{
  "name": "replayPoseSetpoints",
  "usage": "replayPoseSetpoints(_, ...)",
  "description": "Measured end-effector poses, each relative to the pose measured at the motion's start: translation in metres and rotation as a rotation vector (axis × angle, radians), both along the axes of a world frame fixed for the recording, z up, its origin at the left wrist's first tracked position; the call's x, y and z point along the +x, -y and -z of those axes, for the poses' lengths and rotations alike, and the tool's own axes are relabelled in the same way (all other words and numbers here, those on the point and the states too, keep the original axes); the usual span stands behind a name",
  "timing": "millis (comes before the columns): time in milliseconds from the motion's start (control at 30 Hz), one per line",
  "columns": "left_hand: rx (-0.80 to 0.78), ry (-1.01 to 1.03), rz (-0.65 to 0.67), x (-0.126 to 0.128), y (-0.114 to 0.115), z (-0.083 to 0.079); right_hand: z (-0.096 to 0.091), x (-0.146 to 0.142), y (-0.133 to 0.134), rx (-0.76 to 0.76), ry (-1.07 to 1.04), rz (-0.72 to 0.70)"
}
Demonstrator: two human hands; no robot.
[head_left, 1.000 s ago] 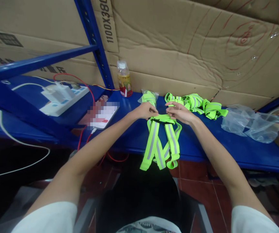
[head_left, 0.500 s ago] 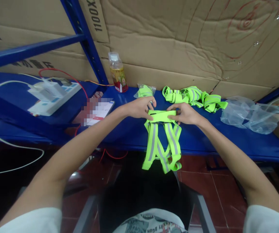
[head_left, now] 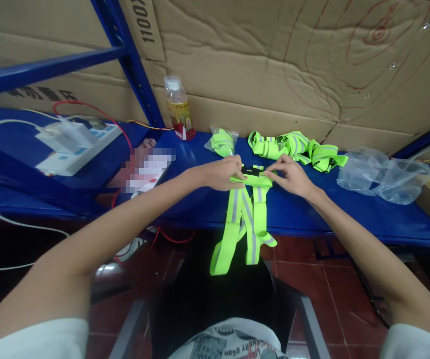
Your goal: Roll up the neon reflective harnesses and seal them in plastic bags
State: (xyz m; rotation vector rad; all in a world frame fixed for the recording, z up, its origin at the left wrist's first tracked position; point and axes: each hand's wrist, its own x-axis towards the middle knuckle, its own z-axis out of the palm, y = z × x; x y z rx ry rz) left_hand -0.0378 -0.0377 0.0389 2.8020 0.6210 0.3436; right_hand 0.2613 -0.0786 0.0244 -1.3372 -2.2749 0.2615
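Note:
A neon-green reflective strap vest (head_left: 243, 219) with grey stripes hangs over the front edge of the blue shelf (head_left: 312, 214). My left hand (head_left: 220, 172) pinches its top band on the left. My right hand (head_left: 293, 175) pinches the same band on the right. Between the two hands sits a small black buckle (head_left: 251, 171) on the band. The vest's loops dangle below the shelf edge toward the red floor.
More green vests (head_left: 297, 147) lie bunched behind my hands, one bagged vest (head_left: 222, 141) beside them. A drink bottle (head_left: 178, 108) stands at the cardboard wall. Clear plastic bags (head_left: 381, 174) lie right, a power strip (head_left: 75, 144) with cables left, a blue upright (head_left: 125, 55) behind.
Both hands have drawn the top band closer together around the black buckle. The hanging straps have swung narrower and hang lower.

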Motion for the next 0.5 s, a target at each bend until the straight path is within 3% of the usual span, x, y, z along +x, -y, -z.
replayPoseSetpoints(100,-0.188,0.051,-0.119,0.005,-0.020,-0.004,0.002,0.002,-0.017,-0.169,-0.028,0.181)
replayPoseSetpoints(167,-0.262,0.056,-0.256,0.009,-0.029,-0.007,0.002,0.000,-0.023,-0.332,-0.022,0.104)
replayPoseSetpoints(200,-0.266,0.045,-0.309,0.011,-0.031,-0.008,0.001,-0.001,-0.022,-0.338,-0.018,0.043)
replayPoseSetpoints(267,-0.177,-0.009,-0.356,0.014,-0.025,-0.009,-0.001,-0.005,-0.012,-0.183,-0.004,-0.041)
replayPoseSetpoints(367,0.127,-0.147,-0.263,0.017,0.004,-0.003,-0.006,-0.009,0.017,0.079,0.130,-0.109)
replayPoseSetpoints(433,0.304,-0.228,-0.187,0.020,0.028,0.004,-0.009,-0.008,0.035,0.073,0.229,-0.190)
replayPoseSetpoints(500,0.396,-0.308,-0.151,0.021,0.047,0.009,-0.013,-0.005,0.046,-0.039,0.186,-0.264)
